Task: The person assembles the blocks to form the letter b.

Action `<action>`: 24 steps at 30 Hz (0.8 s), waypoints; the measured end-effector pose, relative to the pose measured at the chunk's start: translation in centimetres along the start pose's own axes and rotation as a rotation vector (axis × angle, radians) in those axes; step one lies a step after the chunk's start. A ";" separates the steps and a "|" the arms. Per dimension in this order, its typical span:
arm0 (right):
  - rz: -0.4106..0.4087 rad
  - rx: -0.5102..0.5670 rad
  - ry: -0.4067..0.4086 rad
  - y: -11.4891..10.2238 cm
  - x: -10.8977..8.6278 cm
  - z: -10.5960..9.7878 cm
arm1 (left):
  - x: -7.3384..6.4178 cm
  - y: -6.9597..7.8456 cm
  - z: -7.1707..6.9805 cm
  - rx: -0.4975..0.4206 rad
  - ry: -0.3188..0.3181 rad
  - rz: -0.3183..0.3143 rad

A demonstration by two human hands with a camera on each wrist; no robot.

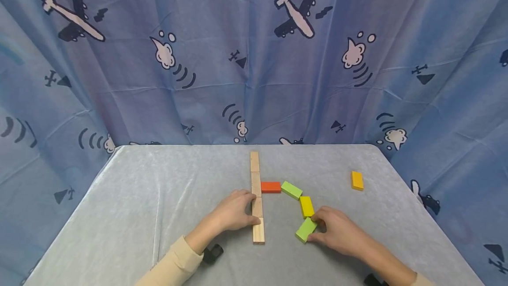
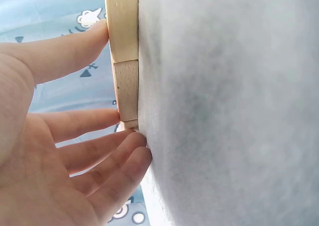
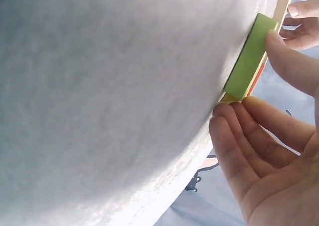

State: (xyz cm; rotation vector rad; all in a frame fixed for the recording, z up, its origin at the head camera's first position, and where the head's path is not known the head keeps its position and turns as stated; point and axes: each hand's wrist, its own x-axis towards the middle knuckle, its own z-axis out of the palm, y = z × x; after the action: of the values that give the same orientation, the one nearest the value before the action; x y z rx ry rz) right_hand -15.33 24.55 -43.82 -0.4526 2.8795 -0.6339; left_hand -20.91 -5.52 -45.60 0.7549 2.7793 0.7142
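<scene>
Several plain wooden blocks (image 1: 257, 207) lie end to end in a straight line on the table. My left hand (image 1: 237, 210) touches the left side of this line with thumb and index fingertips; in the left wrist view its fingers (image 2: 75, 126) are fairly straight against the wood (image 2: 125, 86). My right hand (image 1: 337, 231) pinches a light green block (image 1: 306, 230) by its two ends, thumb at the near end, fingertips at the far one. That block lies slanted, its far end right at a yellow block (image 1: 307, 207). The right wrist view shows the green block (image 3: 250, 59) between thumb and fingers.
From the wooden line, a red-orange block (image 1: 271, 187) and another light green block (image 1: 291, 190) lead in a curve to the yellow one. An orange-yellow block (image 1: 357, 181) lies apart at the right. Behind the grey-white covered table (image 1: 119, 197) hangs a blue curtain (image 1: 210, 56) with airplane prints.
</scene>
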 end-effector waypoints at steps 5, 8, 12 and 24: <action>0.032 0.016 0.002 0.0 0.1 0.0 | 0.0 0.0 0.0 -0.003 0.001 0.001; 0.031 0.026 0.006 0.2 0.1 -0.4 | 0.0 0.0 0.0 -0.001 0.002 0.002; 0.032 0.030 0.014 0.5 0.2 -1.4 | 0.1 0.0 0.0 0.003 0.002 0.000; -0.043 0.008 0.086 3.6 0.8 -3.6 | 0.2 -0.2 0.1 0.013 -0.009 -0.009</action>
State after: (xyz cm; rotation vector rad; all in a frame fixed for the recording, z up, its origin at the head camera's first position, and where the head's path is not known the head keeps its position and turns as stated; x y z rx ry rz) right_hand -17.79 28.77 -42.22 -0.4992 2.9546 -0.6876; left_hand -21.13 -5.51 -45.83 0.7458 2.7799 0.6894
